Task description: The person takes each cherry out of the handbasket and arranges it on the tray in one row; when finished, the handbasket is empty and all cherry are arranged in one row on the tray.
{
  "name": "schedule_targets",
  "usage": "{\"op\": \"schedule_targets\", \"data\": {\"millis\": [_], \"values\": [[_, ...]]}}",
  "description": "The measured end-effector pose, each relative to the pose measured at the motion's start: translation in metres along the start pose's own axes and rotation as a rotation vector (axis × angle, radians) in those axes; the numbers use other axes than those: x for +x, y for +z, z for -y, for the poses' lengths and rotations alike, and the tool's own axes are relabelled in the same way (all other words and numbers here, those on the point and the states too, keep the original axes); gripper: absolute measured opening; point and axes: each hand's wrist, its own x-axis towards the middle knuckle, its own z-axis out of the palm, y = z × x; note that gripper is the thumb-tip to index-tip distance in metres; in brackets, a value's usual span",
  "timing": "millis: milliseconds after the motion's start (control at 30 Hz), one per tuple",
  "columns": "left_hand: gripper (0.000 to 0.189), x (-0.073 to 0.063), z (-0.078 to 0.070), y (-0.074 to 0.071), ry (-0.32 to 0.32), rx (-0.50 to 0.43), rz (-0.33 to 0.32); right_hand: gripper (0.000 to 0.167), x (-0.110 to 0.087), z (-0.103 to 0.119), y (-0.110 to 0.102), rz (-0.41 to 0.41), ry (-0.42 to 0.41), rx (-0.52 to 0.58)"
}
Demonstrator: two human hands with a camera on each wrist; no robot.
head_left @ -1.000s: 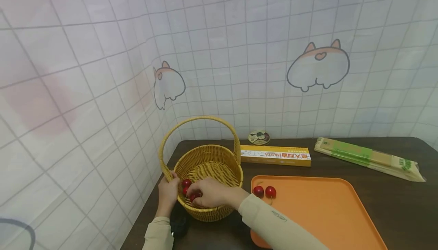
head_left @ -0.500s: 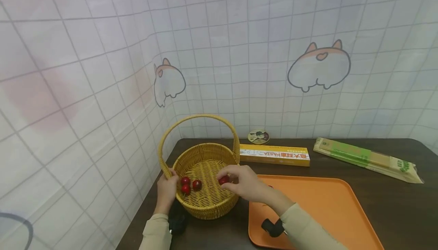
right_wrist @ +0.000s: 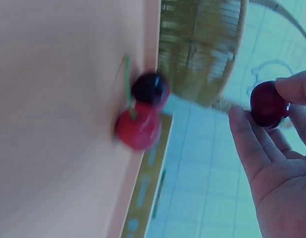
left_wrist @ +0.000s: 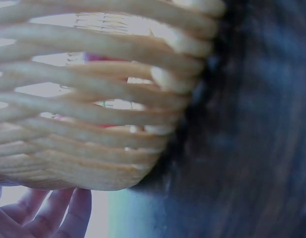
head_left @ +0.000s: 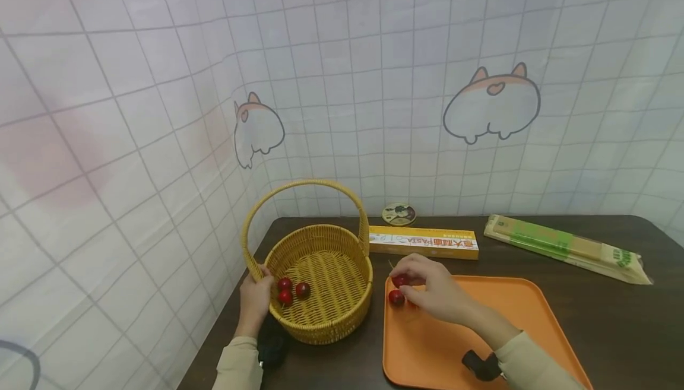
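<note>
My left hand (head_left: 254, 298) grips the yellow woven basket (head_left: 320, 333) on its left side, where the tall handle meets the rim. Fingers (left_wrist: 76, 213) show beside the weave in the left wrist view. Three red cherries (head_left: 303, 290) lie inside the basket, near that hand. Over the orange tray's far left corner, my right hand (head_left: 435, 289) pinches a dark red cherry (right_wrist: 268, 105) between thumb and fingertips. Two more cherries (right_wrist: 139, 126) rest on the tray (head_left: 427, 354) close together beside it, one with a green stem; the hand partly covers one in the head view.
Behind the tray lies a yellow pasta box (head_left: 427, 243), with a round printed disc (head_left: 398, 214) near the wall. A long green and cream noodle packet (head_left: 566, 249) lies at the back right. Patterned sheeting (head_left: 342, 81) closes off the table's back and left.
My right hand has lifted a cherry out of the basket and carried it right, over the tray. My left hand keeps its grip on the basket.
</note>
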Motion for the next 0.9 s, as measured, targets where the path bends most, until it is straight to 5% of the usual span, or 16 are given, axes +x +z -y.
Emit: {"op": "schedule_targets", "data": {"millis": [200, 533, 900], "values": [[0.010, 0.001, 0.002, -0.003, -0.005, -0.011, 0.012, 0.039, -0.014, -0.014, -0.018, -0.051, 0.045, -0.089], [0.007, -0.002, 0.006, -0.006, -0.028, 0.001, 0.007, 0.035, -0.030, -0.037, -0.037, -0.009, 0.182, -0.083], [0.006, 0.001, 0.003, -0.001, 0.001, 0.014, 0.009, 0.031, -0.040, -0.053, -0.049, 0.027, 0.217, -0.184]]}}
